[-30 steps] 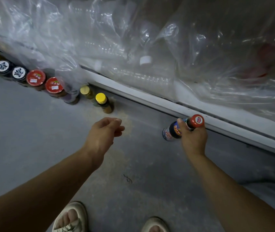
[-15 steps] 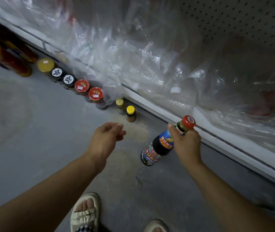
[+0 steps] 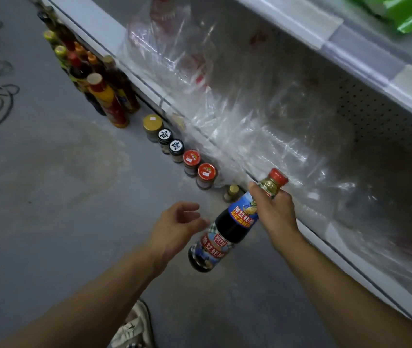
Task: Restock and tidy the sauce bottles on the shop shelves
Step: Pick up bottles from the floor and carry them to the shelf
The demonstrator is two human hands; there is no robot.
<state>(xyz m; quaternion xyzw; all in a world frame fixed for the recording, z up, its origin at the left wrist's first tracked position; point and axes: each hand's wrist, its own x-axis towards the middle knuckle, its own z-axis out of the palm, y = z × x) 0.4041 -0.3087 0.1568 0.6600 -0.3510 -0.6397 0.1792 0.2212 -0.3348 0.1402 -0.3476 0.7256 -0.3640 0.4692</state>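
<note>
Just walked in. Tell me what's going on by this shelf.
A person is restocking sauces. Their right hand grips a dark glass sauce bottle with a red cap and blue-and-red label by its neck, tilted in the air above the grey floor. The left hand hovers open beside the bottle, holding nothing. A row of jars and tall bottles stands on the floor along the white shelf base. The bottom shelf is filled with crumpled clear plastic wrap.

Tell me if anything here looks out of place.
Yes: jars and sauce bottles stand on the floor along the shelf base, while crumpled clear plastic fills the bottom shelf.
</note>
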